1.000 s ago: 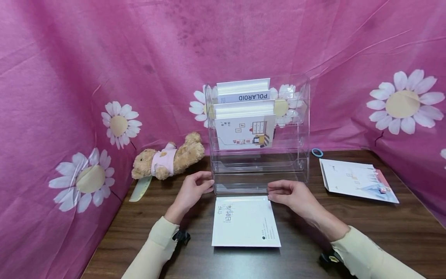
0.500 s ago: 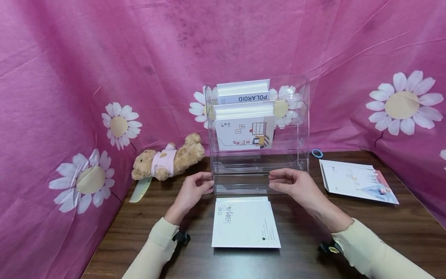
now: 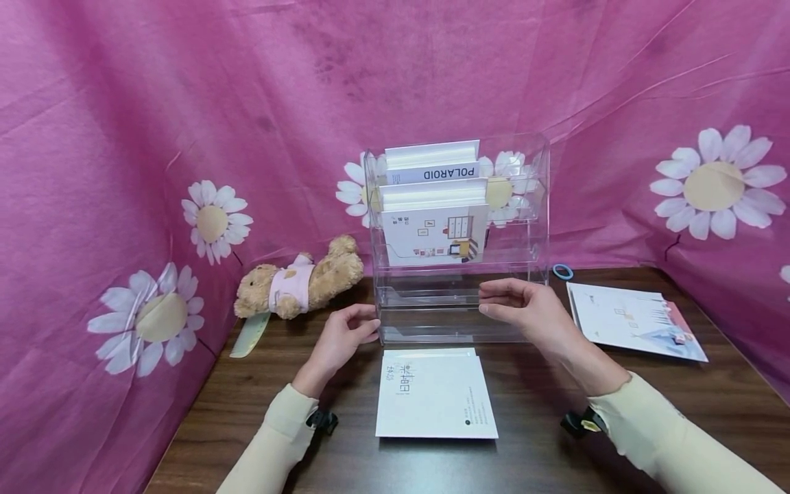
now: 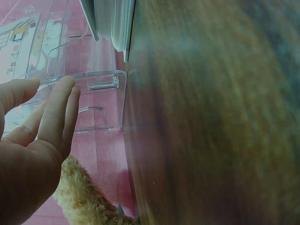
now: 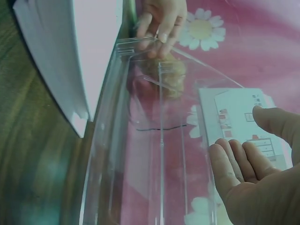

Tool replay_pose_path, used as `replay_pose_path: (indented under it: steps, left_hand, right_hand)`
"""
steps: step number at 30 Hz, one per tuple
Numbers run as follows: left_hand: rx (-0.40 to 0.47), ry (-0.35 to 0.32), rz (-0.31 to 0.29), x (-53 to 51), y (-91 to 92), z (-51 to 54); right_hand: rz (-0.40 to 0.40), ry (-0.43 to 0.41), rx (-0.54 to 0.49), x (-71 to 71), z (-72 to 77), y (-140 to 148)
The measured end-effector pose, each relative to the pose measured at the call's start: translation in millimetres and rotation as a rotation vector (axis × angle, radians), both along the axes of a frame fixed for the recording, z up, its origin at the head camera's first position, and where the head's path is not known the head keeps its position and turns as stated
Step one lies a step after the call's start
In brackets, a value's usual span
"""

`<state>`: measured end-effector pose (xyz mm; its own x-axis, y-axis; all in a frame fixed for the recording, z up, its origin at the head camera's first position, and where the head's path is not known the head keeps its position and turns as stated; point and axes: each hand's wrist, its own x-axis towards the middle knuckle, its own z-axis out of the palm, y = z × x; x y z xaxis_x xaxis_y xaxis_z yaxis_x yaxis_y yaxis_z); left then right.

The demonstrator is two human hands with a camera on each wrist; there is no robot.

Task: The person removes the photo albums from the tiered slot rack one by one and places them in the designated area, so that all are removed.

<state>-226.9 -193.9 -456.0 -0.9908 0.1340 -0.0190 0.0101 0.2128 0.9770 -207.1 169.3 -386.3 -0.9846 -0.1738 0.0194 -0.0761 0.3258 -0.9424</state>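
The left hand has its fingers nearly straight, thumb apart, and its tips are at the left front corner of a see-through plastic rack with steps. It looks as if it only touches the rack. The right hand holds nothing. Its fingers are nearly straight, a bit bent, with the thumb apart, in front of the rack.

The rack stands on a dark brown wooden table. Up on its left side sit a white book with a room picture and, behind it, a white book with POLAROID on it. A square white book with thin writing lies flat between the arms, near the rack's front.
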Motion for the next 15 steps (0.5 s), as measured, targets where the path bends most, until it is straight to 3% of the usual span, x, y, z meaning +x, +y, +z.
replay_pose_path:
  steps: [9,15]
  left_hand:
    - [-0.007,0.011,-0.003,-1.1,-0.2,-0.8]
    - [0.008,0.004,-0.003,-0.8,-0.8,-1.4]
  right_hand:
    - [-0.02,0.036,-0.022,-5.1,12.3,2.4]
    - [-0.038,0.065,0.014,-10.6,27.9,4.4]
